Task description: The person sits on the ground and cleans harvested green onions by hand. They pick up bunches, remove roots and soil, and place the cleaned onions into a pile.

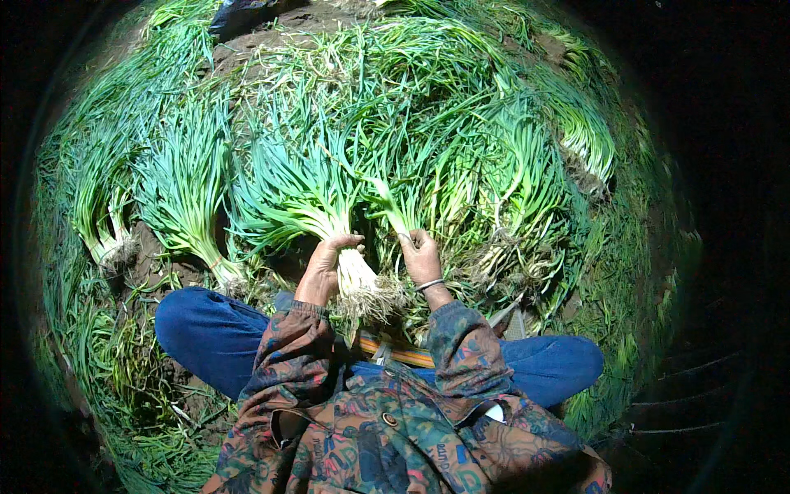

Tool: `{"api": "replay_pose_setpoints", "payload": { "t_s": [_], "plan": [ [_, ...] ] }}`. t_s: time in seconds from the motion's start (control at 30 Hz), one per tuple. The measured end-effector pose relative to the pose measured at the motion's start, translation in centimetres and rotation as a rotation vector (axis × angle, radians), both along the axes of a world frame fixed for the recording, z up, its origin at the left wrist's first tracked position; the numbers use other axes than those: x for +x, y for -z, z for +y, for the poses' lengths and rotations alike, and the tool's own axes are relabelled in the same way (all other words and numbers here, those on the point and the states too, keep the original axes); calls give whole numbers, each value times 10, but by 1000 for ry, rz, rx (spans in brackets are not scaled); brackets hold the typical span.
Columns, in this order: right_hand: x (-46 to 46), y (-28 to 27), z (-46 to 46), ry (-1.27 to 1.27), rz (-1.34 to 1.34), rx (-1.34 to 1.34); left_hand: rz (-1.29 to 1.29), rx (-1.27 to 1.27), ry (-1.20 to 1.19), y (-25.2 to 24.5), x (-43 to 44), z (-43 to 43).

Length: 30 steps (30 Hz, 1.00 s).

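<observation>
My left hand (325,265) is wrapped around a thick bunch of green onions (360,275), gripping it just above the white stalk ends. Fine pale roots (370,302) hang toward me, and the leaves fan out away from me. In my right hand (423,259), a few centimetres to the side, a single green onion stalk (390,204) is pinched between thumb and fingers, leaves pointing away. A band circles my right wrist. To the left lies another bunch (203,241), tied near its roots with a reddish band.
Farther left rests a smaller bunch (105,241) with soil on its roots. A loose heap of onions (512,228) lies at right, roots toward me. More pulled onions (586,142) lie beyond it. Orange striped strapping (398,352) crosses my lap. Dark cloth (237,18) shows at the top edge.
</observation>
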State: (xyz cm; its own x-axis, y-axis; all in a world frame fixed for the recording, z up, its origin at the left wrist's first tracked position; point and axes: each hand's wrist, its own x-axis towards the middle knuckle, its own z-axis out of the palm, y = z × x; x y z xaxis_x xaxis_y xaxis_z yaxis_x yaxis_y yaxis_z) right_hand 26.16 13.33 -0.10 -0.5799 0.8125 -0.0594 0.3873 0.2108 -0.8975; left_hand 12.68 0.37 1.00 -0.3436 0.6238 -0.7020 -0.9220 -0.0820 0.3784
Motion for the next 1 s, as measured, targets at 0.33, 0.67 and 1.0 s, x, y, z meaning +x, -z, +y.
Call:
{"api": "replay_pose_setpoints", "payload": {
  "t_s": [0.33,0.67,1.0],
  "plan": [
    [0,-4,-27,-379,-327,312,1,10,73,-1,3,2],
    [127,-44,73,-37,-912,379,102,67,-18,-5,-34,-8],
    [-10,-5,-22,-329,128,-409,-14,97,82,16,-13,-8]
  ]
}}
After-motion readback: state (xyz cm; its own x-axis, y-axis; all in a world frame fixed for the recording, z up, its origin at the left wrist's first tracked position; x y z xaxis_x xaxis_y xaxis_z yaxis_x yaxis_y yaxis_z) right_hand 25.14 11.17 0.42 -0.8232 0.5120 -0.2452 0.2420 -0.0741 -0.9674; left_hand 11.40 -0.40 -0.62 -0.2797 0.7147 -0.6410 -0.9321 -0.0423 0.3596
